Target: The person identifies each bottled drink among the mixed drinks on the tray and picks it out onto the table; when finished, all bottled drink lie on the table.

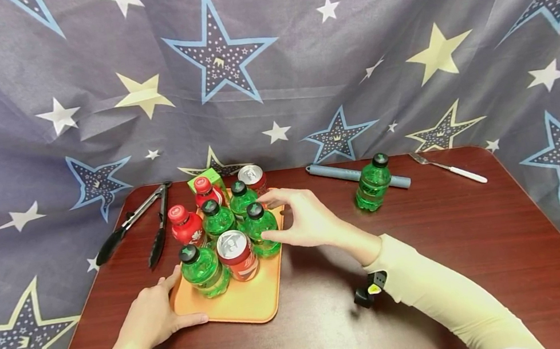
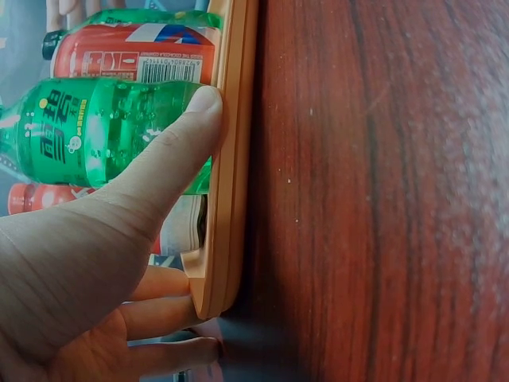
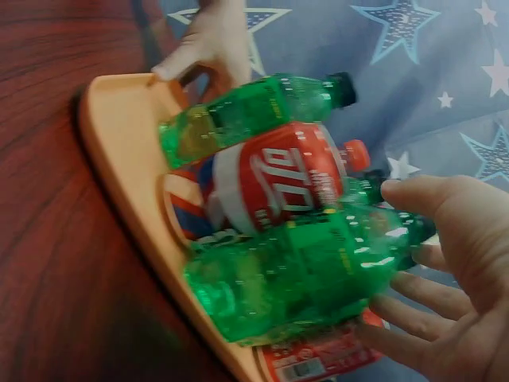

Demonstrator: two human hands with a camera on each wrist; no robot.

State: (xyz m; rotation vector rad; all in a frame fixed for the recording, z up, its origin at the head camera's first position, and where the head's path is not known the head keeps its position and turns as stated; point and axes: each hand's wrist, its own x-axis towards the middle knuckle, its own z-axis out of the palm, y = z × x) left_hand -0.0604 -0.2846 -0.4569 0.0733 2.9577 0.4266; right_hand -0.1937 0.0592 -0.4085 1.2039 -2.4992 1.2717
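An orange tray (image 1: 254, 311) bears several green bottles, red-capped bottles and red cans. My left hand (image 1: 147, 315) grips the tray's near left corner. In the left wrist view its thumb (image 2: 171, 143) lies at the rim beside a green bottle (image 2: 79, 131), with fingers round the other side. At the tray's right edge, my right hand (image 1: 311, 217) is spread beside a black-capped green bottle (image 1: 265, 238). The right wrist view has its thumb apart from that bottle (image 3: 302, 270), while the other fingers overlap its far side. A red can (image 1: 239, 257) stands between the two front green bottles.
Tongs (image 1: 163, 228) lie left of the tray. A green box (image 1: 214, 177) and another can (image 1: 253, 178) are at its back. Further right are a blue rod (image 1: 342, 174), an upright green bottle (image 1: 373, 185) and a white-handled utensil (image 1: 458, 172). A star-patterned cloth (image 1: 269, 83) hangs behind.
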